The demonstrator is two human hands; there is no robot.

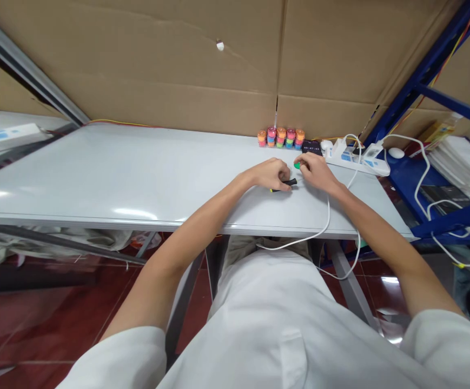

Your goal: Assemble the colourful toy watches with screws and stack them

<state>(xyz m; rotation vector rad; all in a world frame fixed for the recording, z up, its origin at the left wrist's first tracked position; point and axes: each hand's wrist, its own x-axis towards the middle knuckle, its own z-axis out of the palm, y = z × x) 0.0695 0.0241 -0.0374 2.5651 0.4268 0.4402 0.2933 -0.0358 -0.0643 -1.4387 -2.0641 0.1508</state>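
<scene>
My left hand (273, 172) is over the right part of the white table, its fingers curled closed. From under them sticks a slim black tool (290, 182) with a yellow end; its exact kind is too small to make out. Just to the right, my right hand (315, 170) pinches a small green piece (297, 165) between thumb and fingers. The hands are close together but apart. Behind them, against the cardboard wall, stand several stacks of small colourful tubs (281, 137) in orange, pink, blue and green.
A phone (312, 147) showing a timer lies beside the tubs. Right of it is a white power strip (358, 161) with plugs, and a white cable (328, 210) hangs over the table's front edge. A blue metal frame (411, 102) bounds the right side. The white tabletop (117, 173) stretches left.
</scene>
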